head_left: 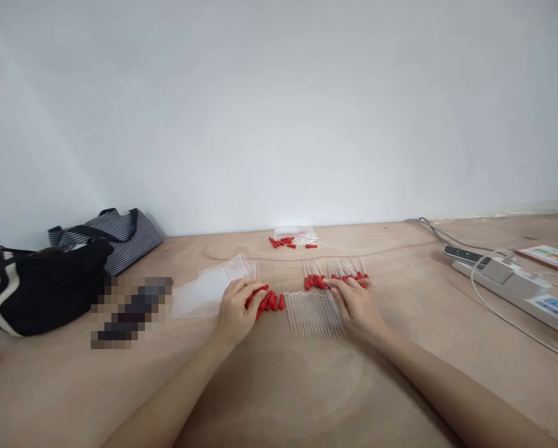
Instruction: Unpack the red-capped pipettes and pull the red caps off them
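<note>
My left hand [239,310] is at the left end of a pile of red rubber bulbs [273,301], its thumb and fingers curled around some of them. To the right of this pile, a row of clear thin tubes [314,314] lies side by side on the table. My right hand [356,303] reaches over the right edge of that row, fingers drawn together at the red ends of the finished droppers [315,281]. These droppers lie in two groups behind the tubes, red bulbs toward me. What the right fingertips hold, if anything, is too small to make out.
Flat clear plastic bags [199,291] lie left of my left hand. Near the wall are more red bulbs [283,242] and a small bag [291,232]. Black and striped bags [124,239] stand at left; a power strip [517,292] with cables lies at right.
</note>
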`<state>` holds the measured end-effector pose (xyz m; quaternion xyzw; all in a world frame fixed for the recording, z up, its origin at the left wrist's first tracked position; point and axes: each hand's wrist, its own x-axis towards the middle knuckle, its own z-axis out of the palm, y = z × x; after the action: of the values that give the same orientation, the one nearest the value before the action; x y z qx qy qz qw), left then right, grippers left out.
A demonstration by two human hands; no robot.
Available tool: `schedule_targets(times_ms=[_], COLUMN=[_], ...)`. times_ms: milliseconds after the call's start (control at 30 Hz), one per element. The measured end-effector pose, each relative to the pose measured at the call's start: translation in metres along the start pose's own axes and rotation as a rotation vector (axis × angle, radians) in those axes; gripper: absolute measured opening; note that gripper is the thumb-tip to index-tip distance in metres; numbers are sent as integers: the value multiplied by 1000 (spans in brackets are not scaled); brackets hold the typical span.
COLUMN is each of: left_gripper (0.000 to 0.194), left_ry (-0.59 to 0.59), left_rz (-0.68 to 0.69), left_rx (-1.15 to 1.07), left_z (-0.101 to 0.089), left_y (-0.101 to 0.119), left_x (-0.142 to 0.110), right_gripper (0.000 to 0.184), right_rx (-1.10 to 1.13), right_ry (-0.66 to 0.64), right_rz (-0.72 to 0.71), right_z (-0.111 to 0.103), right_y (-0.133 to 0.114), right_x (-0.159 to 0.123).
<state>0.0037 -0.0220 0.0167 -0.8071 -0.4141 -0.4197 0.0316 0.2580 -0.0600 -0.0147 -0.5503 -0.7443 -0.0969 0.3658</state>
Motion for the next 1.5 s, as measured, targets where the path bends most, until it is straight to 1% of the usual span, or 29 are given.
schedule_targets(times_ms=[67, 133, 200, 267, 300, 367, 467, 600, 700, 767, 833, 933, 1000, 1100, 1200, 1267, 1367, 1500], left_gripper=[23, 25, 27, 29, 30, 31, 31, 24, 21, 25, 28, 26, 22, 18, 16, 19, 25, 26], left_ry=[-66, -82, -106, -151, -171, -200, -219, -243, -279, -269, -235, -211, -235, -301, -361, -397, -432, -430], left_rz=[-143, -337, -512, -587, -595, -586, -561, -529, -499, -482, -462, -386, -310, -214, -165, -157, -157, -170], left_rx=[-100, -156, -180, -180, -174, -149, -75, 35, 74, 108, 152, 199, 213, 234, 260, 277, 297, 316], left_z=[-2, -5, -7, -9, -9, -7, -2, 2, -1, -4, -7, -5, 4, 26, 53, 69, 86, 96], left_y=[-10, -23, -38, -50, -54, -57, -51, -42, -42, -45, -46, -39, -27, -2, 21, 32, 40, 41], left_x=[6, 10, 12, 12, 12, 12, 14, 17, 17, 17, 18, 22, 26, 36, 47, 52, 57, 58], right_gripper=[28, 25, 22, 19, 19, 18, 16, 14, 13, 11, 10, 13, 16, 18, 20, 21, 23, 24], right_rx=[64, 154, 261, 321, 320, 270, 163, 36, -22, -37, -32, 7, 24, 7, 12, 37, 40, 28], right_ry=[-27, -78, -118, -145, -158, -191, -217, -195, -150, -128, -130, -119, -85, -46, -43, -44, -38, -12], right_rz=[142, 264, 356, 402, 411, 412, 370, 271, 232, 222, 228, 246, 265, 328, 378, 382, 379, 360], right_z=[3, 4, 5, 4, 4, 4, 8, 15, 17, 18, 17, 14, 10, 3, -3, -5, -6, -4], right_y=[0, -1, 1, 3, 4, 5, 3, -1, -3, -4, -4, -2, 1, 10, 18, 22, 24, 24], right_x=[3, 6, 7, 7, 7, 7, 6, 3, -1, -2, -2, 0, 3, 7, 7, 6, 4, 4])
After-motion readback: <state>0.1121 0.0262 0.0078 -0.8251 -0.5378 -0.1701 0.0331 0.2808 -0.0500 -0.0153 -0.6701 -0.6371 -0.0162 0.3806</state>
